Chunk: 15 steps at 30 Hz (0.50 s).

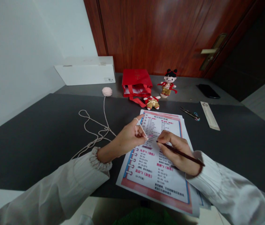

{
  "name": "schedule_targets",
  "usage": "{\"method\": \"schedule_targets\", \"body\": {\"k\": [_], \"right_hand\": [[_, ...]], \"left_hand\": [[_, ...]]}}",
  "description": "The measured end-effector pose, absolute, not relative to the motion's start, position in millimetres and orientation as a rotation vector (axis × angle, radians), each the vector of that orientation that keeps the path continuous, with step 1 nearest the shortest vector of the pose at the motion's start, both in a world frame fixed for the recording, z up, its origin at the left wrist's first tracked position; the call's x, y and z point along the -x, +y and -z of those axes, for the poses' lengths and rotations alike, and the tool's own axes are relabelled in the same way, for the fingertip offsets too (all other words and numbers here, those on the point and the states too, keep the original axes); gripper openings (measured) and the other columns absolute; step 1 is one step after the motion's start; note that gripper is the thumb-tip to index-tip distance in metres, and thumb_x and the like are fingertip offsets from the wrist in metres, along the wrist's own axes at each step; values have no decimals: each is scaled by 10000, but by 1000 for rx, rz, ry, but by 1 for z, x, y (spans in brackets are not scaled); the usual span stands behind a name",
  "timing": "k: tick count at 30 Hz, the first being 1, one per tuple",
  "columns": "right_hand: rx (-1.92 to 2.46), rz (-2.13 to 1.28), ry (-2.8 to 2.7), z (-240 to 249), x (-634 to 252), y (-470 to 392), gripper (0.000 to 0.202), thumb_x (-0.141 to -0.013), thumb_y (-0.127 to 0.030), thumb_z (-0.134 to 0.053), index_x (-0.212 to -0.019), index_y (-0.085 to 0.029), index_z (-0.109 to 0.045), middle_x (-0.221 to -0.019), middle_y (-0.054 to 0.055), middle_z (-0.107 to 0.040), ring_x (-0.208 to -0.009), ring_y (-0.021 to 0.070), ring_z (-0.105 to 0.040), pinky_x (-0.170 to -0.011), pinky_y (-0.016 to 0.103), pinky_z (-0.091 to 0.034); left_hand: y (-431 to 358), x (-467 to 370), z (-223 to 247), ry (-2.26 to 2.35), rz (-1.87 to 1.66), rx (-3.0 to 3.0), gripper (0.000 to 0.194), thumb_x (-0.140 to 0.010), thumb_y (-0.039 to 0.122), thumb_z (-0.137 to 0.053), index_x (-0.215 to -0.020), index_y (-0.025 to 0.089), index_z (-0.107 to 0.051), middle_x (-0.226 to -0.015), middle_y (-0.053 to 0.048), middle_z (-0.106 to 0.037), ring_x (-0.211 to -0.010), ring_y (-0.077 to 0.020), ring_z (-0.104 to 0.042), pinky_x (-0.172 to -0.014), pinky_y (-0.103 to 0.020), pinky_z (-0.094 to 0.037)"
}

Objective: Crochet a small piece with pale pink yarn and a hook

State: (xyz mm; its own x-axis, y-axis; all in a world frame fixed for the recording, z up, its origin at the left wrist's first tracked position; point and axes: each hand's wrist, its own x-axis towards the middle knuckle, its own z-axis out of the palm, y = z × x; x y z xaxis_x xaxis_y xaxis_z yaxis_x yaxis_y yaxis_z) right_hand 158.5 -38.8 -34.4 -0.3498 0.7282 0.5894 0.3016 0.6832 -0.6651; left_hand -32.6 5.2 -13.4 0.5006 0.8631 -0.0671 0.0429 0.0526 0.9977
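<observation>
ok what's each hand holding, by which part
Right hand: slender dark brown stick, near its front tip. Left hand: thin pale yarn, pinched below its taut stretch.

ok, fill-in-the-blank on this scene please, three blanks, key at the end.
1. Yarn loops over the left hand; the hand holding the dark stick is the ____ one.
2. In view, the yarn ball lies to the ____ of the bag.
3. The standing doll has hair coloured ____.

Key: right; left; black.

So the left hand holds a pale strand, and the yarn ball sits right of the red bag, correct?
Not quite: the head view shows the yarn ball left of the red bag. The left hand does hold a pale strand.
</observation>
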Motion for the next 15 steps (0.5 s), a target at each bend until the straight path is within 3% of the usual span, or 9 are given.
{"method": "schedule_targets", "body": {"k": [10, 15], "right_hand": [[580, -153, -2162, 28, -154, -38, 182, -848, -3, -488, -880, -181, -499, -722, 53, -575, -676, 174, -539, -578, 303, -468], [658, -326, -2038, 31, -152, -38, 166, -868, -37, -492, -851, -203, -495, -740, 27, -570, -665, 153, -552, -572, 278, -472]], "left_hand": [[6, 31, 18, 966, -874, -1539, 778, -677, 121, -652, -1396, 126, -355, -699, 38, -567, -647, -120, -554, -633, -266, -437], [4, 31, 18, 1031, -881, -1580, 753, -680, 116, -637, -1384, 111, -370, -717, 31, -576, -666, -129, -577, -656, -273, -462]]}}
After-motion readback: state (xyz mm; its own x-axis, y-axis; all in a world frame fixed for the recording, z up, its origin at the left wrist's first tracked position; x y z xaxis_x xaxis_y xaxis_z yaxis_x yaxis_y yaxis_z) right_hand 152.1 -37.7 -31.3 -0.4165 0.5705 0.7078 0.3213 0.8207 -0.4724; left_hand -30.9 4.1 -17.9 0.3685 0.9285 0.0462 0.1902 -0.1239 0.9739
